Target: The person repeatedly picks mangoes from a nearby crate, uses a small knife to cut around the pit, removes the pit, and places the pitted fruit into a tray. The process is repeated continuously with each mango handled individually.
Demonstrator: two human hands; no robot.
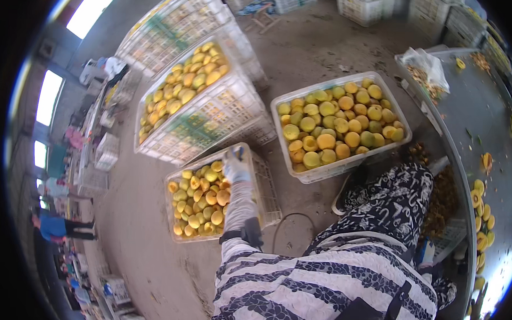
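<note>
My left hand (236, 162), in a white glove, reaches to the back corner of a plastic crate (268, 190) of yellow peaches (201, 200). A small dark-blue patch shows at its fingers; whether it grips anything is unclear. Several of these peaches are cut, with hollow centres. A second crate (348, 171), filled with yellow and greenish peaches (337, 120), stands on the floor beyond my knee. I cannot make out my right hand. To my right is a metal table (473, 125) with a row of peach halves (482, 214) along its near edge.
Behind the near crate rises a stack of white crates (206, 124) with peaches on top. A plastic bag (428, 68) lies on the table's far corner. Brown scraps (442, 204) are heaped under the table. A thin cable or hoop (294, 214) lies on the floor. People (55, 227) stand far left.
</note>
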